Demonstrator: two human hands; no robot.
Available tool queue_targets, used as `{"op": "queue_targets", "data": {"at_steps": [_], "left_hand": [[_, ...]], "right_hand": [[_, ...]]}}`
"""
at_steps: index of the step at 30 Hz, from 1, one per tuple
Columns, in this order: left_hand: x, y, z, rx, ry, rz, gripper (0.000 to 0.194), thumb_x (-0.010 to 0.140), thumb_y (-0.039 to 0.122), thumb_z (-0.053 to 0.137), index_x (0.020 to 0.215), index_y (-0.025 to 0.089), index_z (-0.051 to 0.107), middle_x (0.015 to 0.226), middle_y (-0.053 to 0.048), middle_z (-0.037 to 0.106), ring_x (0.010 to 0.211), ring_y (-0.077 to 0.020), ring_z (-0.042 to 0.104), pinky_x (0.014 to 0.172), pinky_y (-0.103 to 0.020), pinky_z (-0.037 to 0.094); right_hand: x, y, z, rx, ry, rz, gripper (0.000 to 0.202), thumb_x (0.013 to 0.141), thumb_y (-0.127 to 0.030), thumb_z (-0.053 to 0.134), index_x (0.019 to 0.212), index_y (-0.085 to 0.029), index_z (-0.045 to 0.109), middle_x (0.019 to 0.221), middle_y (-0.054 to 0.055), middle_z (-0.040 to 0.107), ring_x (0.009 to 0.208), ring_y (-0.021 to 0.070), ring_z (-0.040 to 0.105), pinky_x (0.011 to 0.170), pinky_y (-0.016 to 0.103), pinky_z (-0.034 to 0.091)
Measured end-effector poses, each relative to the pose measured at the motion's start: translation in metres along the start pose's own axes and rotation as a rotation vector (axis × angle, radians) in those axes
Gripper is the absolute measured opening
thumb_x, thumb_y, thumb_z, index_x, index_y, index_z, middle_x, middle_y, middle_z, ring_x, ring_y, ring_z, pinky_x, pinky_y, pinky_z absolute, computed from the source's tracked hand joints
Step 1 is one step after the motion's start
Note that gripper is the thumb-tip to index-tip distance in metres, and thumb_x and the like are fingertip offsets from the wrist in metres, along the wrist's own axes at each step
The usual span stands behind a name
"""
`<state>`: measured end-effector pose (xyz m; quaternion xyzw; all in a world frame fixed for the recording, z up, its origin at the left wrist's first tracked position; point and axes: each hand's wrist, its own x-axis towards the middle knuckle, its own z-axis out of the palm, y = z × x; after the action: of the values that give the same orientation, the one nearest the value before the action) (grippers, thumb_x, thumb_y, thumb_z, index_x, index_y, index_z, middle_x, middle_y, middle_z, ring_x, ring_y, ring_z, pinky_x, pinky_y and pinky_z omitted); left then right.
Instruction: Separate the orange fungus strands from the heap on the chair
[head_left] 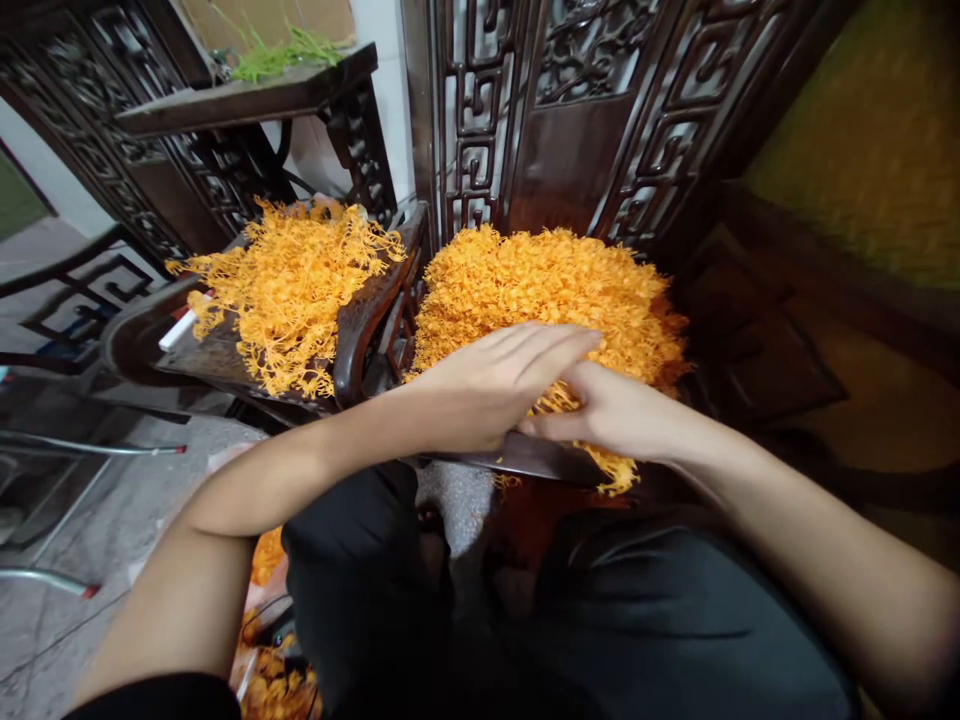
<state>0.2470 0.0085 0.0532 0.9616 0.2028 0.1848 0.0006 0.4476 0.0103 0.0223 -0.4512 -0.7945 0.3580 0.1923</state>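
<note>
Broadly, dark, glossy carved wood fills the background, a chair back [577,150] of square fretwork rising behind a seat [547,460] that carries the main thing, a broad, rounded heap of orange strands [540,280]. On the neighbouring seat lies a smaller, looser pile [300,290] of the same frilly, springy-looking stuff, and beyond it a side table [247,108] bears thin green stems [289,55]. The left hand [495,385] reaches across with long, straightened fingers and overlaps the right hand [630,408], whose thumb and fingers stand apart at the heap's front edge. Whether either grips any strands I cannot tell, since their palms are hidden. The step in hand looks like working at that near edge; the next move probably calls for a light touch, as such fine, tangled strands may snag. Smallest, a wispy tuft [619,475] droops over the seat's smooth front.
</note>
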Motion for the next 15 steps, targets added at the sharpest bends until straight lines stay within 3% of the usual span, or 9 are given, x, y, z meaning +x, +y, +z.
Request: {"op": "queue_targets", "data": {"at_steps": [4,6,9,13,15], "left_hand": [[-0.002,-0.008,0.02,0.142,-0.04,-0.064,0.041,0.099,0.024,0.047,0.132,0.002,0.055,0.12,-0.021,0.067,0.113,-0.0303,0.062,0.098,-0.045,0.048],[-0.001,-0.004,0.02,0.155,-0.106,-0.114,0.033,0.098,0.028,0.049,0.118,0.006,0.063,0.104,-0.019,0.07,0.1,-0.0295,0.064,0.088,-0.043,0.048],[-0.001,0.001,0.017,0.073,-0.195,-0.25,0.028,0.094,0.027,0.054,0.112,0.008,0.064,0.098,-0.017,0.07,0.09,-0.0277,0.065,0.076,-0.038,0.047],[-0.004,-0.008,0.02,-0.214,-0.291,-0.412,0.021,0.089,0.032,0.059,0.096,0.013,0.065,0.073,-0.008,0.063,0.061,-0.0188,0.055,0.059,-0.031,0.038],[-0.004,-0.017,0.026,-0.414,-0.3,-0.46,0.019,0.086,0.034,0.064,0.077,0.017,0.062,0.059,-0.002,0.053,0.051,-0.0143,0.045,0.053,-0.029,0.03]], "right_hand": [[-0.001,-0.008,-0.008,0.061,-0.16,0.038,0.055,0.074,-0.046,0.075,0.122,-0.019,0.071,0.116,0.008,0.075,0.107,0.0345,0.069,0.096,0.045,0.056],[0.0,-0.011,-0.011,0.048,-0.191,0.048,0.051,0.076,-0.049,0.073,0.117,-0.019,0.073,0.108,0.007,0.077,0.098,0.032,0.071,0.089,0.041,0.057],[0.001,-0.007,-0.01,-0.049,-0.204,0.084,0.048,0.077,-0.054,0.074,0.109,-0.018,0.075,0.092,0.006,0.077,0.082,0.0278,0.07,0.075,0.035,0.055],[0.002,0.006,-0.005,-0.317,-0.071,0.141,0.063,0.075,-0.053,0.079,0.124,-0.015,0.067,0.085,0.008,0.075,0.07,0.0248,0.066,0.063,0.034,0.049],[0.002,0.01,-0.005,-0.46,0.077,0.043,0.07,0.076,-0.051,0.081,0.132,-0.015,0.06,0.099,0.013,0.074,0.082,0.0286,0.069,0.071,0.037,0.052]]}}
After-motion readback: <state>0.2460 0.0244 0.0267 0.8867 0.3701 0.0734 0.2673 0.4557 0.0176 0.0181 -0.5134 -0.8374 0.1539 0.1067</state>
